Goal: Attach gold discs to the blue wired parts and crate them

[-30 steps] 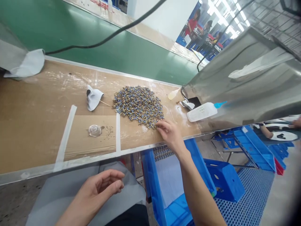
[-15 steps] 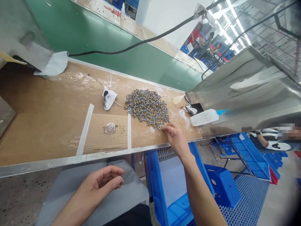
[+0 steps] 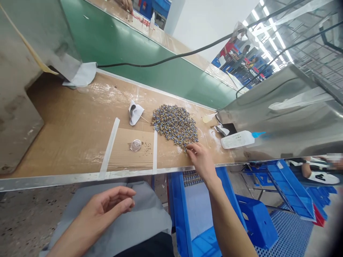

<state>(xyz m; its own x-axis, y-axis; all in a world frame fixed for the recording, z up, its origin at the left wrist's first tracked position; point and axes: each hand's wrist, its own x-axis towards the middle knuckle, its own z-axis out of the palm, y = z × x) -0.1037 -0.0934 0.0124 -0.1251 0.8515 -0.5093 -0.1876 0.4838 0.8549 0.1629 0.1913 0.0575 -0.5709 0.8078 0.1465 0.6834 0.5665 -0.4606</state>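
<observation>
A heap of small blue-and-gold metal parts [image 3: 174, 124] lies on the brown cardboard-covered bench [image 3: 72, 142]. At its near edge, my right hand [image 3: 200, 157] has thumb and forefinger pinched on one small part, mostly hidden by the fingertips. My left hand [image 3: 111, 205] hovers over the grey cloth [image 3: 150, 203] on my lap. Its fingers are loosely curled, with a gap to the thumb and nothing visible between them. A small round clear dish [image 3: 135, 145] sits left of the heap, between two white tape strips.
Below the bench edge stands a blue crate [image 3: 180, 210] with rows of similar parts [image 3: 191, 177]. Right of the heap lie a white bottle with blue tip [image 3: 238, 139] and a small dropper bottle [image 3: 209, 117]. A folded white scrap [image 3: 136, 113] lies left. Metal housings flank the bench.
The camera view has shifted, so the bench appears farther right and slightly lower. My right hand stays at the heap's near edge; my left hand remains over my lap. A co-worker's hand appears at the far bench.
</observation>
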